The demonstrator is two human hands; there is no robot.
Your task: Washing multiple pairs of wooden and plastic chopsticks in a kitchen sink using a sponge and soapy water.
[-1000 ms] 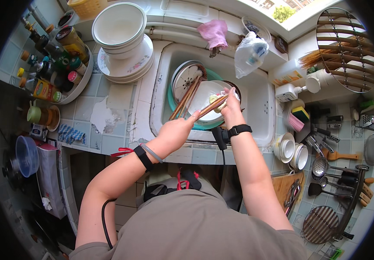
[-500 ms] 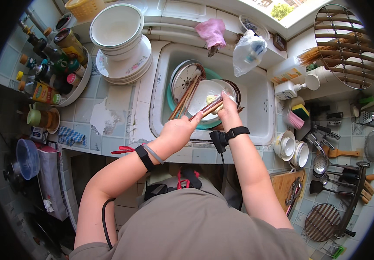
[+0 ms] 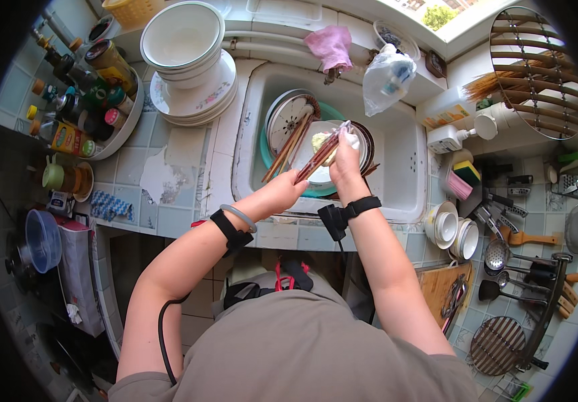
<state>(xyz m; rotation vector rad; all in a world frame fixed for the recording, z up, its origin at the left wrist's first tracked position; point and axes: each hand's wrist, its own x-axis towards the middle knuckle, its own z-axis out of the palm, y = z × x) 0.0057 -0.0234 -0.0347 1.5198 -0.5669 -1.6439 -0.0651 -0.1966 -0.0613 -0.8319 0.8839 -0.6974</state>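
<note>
Over the white sink (image 3: 396,194), my left hand (image 3: 287,191) grips the lower end of a bundle of brown chopsticks (image 3: 322,153) that slants up to the right. My right hand (image 3: 344,163) is closed around the chopsticks near their upper end, with a pale yellow sponge (image 3: 320,141) pressed against them. Below the hands a white plate (image 3: 316,175) lies in a teal basin (image 3: 272,167), beside a round patterned plate (image 3: 287,117) leaning upright and more chopsticks (image 3: 287,147) resting against it.
Stacked white bowls and plates (image 3: 185,60) stand left of the sink, next to a tray of bottles and jars (image 3: 81,100). A pink cloth (image 3: 332,43) and a plastic bag (image 3: 386,74) hang behind. Small bowls (image 3: 451,231), ladles and spatulas (image 3: 523,258) and a cutting board (image 3: 443,281) fill the right counter.
Both hands stayed over the sink. The right hand slid a little along the chopstick bundle with the sponge, and the bundle shifted slightly.
</note>
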